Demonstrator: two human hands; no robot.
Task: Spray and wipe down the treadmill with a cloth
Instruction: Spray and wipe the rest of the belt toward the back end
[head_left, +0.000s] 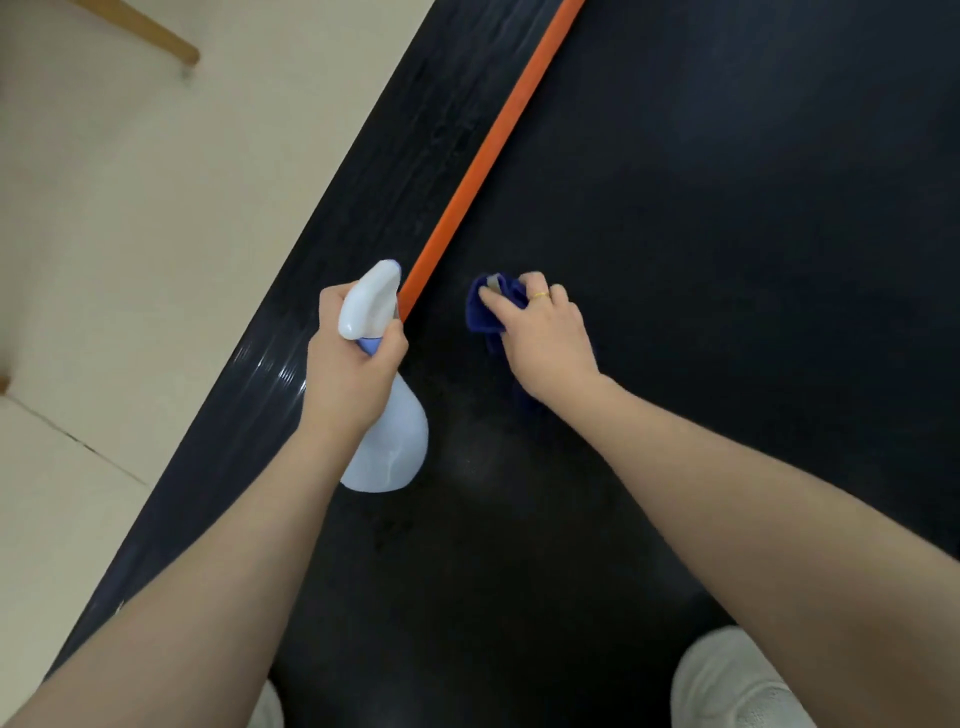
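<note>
Nearest the camera, two pale shoes are showing at the bottom edge: the right shoe (737, 686) is standing on the black treadmill belt (727, 234), and only a sliver of the left shoe (267, 706) is peeking out beneath the left forearm.

Further out, the left hand (353, 374) is wrapping its fingers round the neck of a pale blue spray bottle (387, 447), holding it above the belt just beside the orange stripe (488, 150). The bottle's white trigger head (371, 299) is pointing away from the person. No label or writing is showing on the bottle, and no brand mark can be read anywhere on the treadmill.

To the right, the right hand (540, 338) is clutching a bunched dark blue cloth (488, 312) and pressing it onto the belt, fingers curled over the fabric; a thin gold ring (540, 296) is sitting on one finger. A faint dull patch is lying on the belt between the two forearms.

Beyond the hands, the orange stripe is running diagonally up and away, dividing the belt from the glossy dark side rail (374, 208). Left of the rail, cream floor tiles (130, 234) are spreading out, and a wooden leg (156, 34) is crossing the far top-left corner.
</note>
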